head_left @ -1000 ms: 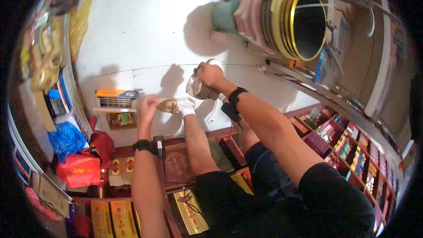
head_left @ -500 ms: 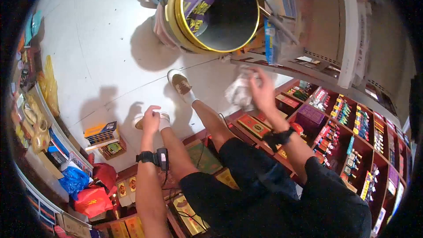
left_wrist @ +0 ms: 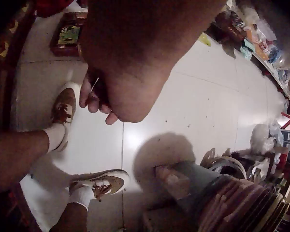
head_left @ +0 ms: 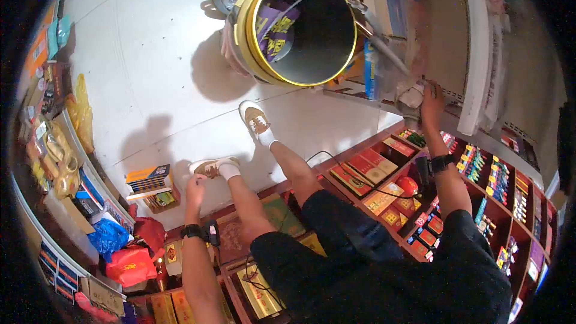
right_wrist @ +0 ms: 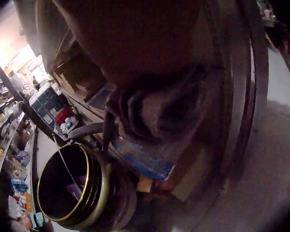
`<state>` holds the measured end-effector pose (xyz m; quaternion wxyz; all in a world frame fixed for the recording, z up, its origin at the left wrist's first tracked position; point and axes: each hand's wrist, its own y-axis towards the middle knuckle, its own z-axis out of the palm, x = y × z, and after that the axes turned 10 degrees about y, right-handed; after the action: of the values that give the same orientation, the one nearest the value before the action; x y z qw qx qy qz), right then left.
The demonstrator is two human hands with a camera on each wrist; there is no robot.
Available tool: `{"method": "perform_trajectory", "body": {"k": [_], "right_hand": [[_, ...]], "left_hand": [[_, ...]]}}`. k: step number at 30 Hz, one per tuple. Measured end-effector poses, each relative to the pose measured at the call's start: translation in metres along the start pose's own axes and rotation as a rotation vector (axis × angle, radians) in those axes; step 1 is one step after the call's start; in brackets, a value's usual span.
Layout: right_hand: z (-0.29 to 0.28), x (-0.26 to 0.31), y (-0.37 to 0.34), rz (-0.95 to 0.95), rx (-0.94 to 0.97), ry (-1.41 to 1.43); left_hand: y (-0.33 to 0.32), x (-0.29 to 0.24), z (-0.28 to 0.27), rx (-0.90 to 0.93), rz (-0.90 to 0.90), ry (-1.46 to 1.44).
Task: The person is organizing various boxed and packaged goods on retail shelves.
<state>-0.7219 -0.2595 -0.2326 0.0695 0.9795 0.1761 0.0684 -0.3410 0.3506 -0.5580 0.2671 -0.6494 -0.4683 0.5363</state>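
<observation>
At the right, in the head view, my right hand point(head_left: 432, 107) grips a crumpled pale cloth point(head_left: 411, 96) by the metal shelf edge point(head_left: 384, 105). The right wrist view is dark there, with the cloth point(right_wrist: 157, 113) bunched under the hand. My left hand point(head_left: 194, 191) hangs beside the left shoe point(head_left: 211, 167), its fingers loosely curled. In the left wrist view a thin pale line shows at the fingers of the left hand point(left_wrist: 130, 87); whether it is a nail or a held thing I cannot tell.
A yellow-rimmed bucket point(head_left: 267, 69) with a purple packet point(head_left: 277, 39) inside stands ahead. Boxed goods point(head_left: 149, 181) sit on the floor at the left. Compartments of small goods point(head_left: 414, 195) line the near right. Red point(head_left: 131, 266) and blue bags point(head_left: 108, 238) lie at the left.
My right hand has moved with the cloth from beside the shoe, rightward past the near compartments to the shelf edge. My left hand has lowered slightly, and the right foot has shifted.
</observation>
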Motion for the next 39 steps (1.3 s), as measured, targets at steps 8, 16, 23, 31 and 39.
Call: {"method": "perform_trajectory", "body": {"k": [8,16,23,31,39], "right_hand": [[0.024,0.002,0.040,0.175,-0.046,0.178],[-0.007,-0.064,-0.014,0.250,-0.035,0.622],[0.042,-0.020,-0.108,0.566,0.181,0.878],[0.144,0.316,-0.200,0.047,1.163,0.952],[0.103,0.713,-0.314,-1.135,1.327,0.782]], "left_hand": [[-0.007,-0.068,0.007,-0.027,0.041,-0.098],[0.014,-0.093,0.037,0.011,-0.117,-0.256],[-0.014,-0.121,0.005,-0.332,0.039,-0.304],[-0.117,-0.004,-0.072,-0.472,0.083,-0.476],[-0.277,0.033,-0.215,-0.991,0.162,-0.631]]}}
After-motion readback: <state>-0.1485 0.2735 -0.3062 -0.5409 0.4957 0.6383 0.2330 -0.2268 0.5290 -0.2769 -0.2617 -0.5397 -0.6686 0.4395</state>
